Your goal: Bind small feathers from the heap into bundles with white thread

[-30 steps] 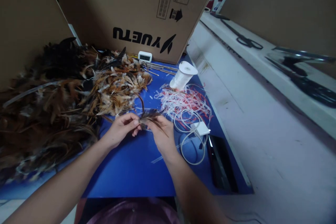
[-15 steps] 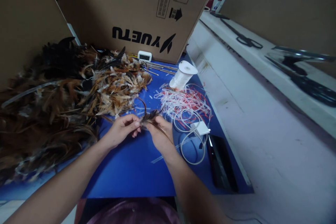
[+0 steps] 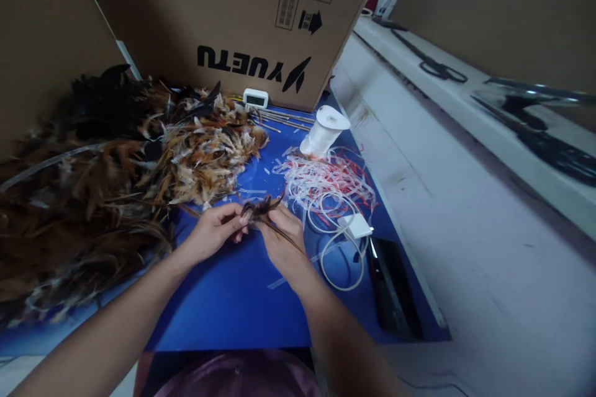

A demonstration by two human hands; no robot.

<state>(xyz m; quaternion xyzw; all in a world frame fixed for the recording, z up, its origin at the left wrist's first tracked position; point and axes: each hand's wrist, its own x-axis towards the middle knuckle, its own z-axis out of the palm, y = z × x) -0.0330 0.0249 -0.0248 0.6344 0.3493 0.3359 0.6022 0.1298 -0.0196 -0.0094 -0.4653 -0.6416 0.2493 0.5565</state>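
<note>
Between my two hands, above the blue table (image 3: 223,316), is a small bunch of dark brown feathers (image 3: 261,211). My left hand (image 3: 218,228) pinches its left end between thumb and fingers. My right hand (image 3: 283,231) is closed on the other side, with a long thin feather lying across it toward the wrist. Finer detail at the fingertips is too small to make out. To the left spreads a large heap of brown, tan and black feathers (image 3: 205,155). A tangle of white and red strips (image 3: 326,180) lies beyond my right hand.
A white spool (image 3: 325,131) stands behind the strips. A coiled white cable (image 3: 333,285), a white charger (image 3: 357,226) and a dark phone (image 3: 395,291) lie on the right. Thin sticks (image 3: 288,116) and a small white display (image 3: 256,98) sit before a cardboard box (image 3: 223,6). Scissors (image 3: 442,70) rest on the ledge.
The feathers between my hands have shifted: a long curved one that stood upright no longer does, and the tips now bunch closer to my fingers. Both hands stay nearly in place.
</note>
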